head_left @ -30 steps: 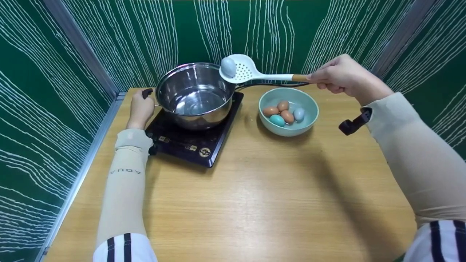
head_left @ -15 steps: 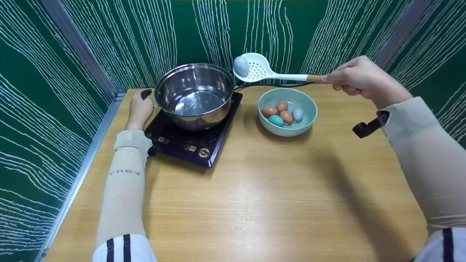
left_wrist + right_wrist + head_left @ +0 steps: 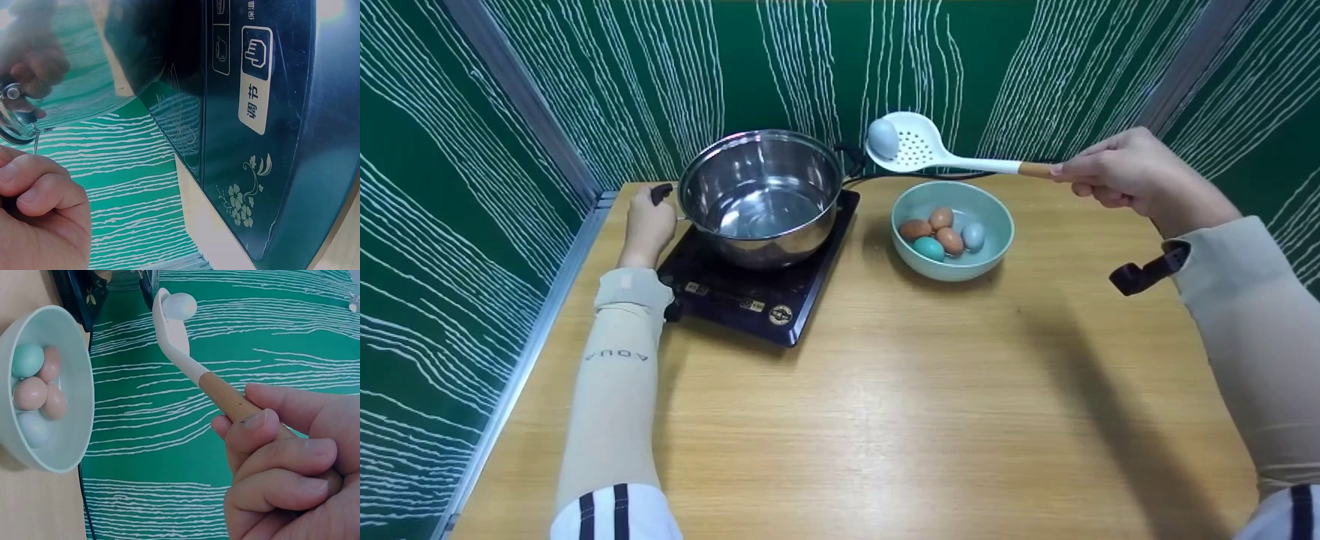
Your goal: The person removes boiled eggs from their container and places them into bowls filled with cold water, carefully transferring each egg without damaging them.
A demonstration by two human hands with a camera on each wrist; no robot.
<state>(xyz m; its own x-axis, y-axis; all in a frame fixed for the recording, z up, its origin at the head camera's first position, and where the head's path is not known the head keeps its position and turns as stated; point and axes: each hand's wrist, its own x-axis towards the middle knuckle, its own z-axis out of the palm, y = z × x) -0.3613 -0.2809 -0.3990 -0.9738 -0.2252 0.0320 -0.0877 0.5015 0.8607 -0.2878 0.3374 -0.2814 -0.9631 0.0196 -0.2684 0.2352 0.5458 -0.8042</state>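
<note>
My right hand point(image 3: 1129, 174) grips the wooden handle of a white slotted spoon point(image 3: 919, 146). A pale blue egg point(image 3: 883, 139) lies in the spoon's perforated bowl, held up behind and above a mint-green bowl point(image 3: 952, 268). Inside that bowl are several eggs: brown ones, a turquoise egg point(image 3: 928, 248) and another pale blue egg point(image 3: 973, 236). My left hand point(image 3: 648, 225) holds the black side handle point(image 3: 661, 193) of a steel pot point(image 3: 765, 244); in the left wrist view the fingers point(image 3: 50, 191) are curled. Clear liquid seems to fill the bottom of the pot.
The pot stands on a black induction cooker point(image 3: 742, 300) at the table's left rear. A black cord point(image 3: 877, 177) runs along the back edge. Green panels point(image 3: 907, 67) with white streaks enclose the wooden table point(image 3: 885, 420) on the back and sides.
My right hand has moved to the right, carrying the slotted spoon and its egg away from over the pot's rim. The left hand stays on the pot handle.
</note>
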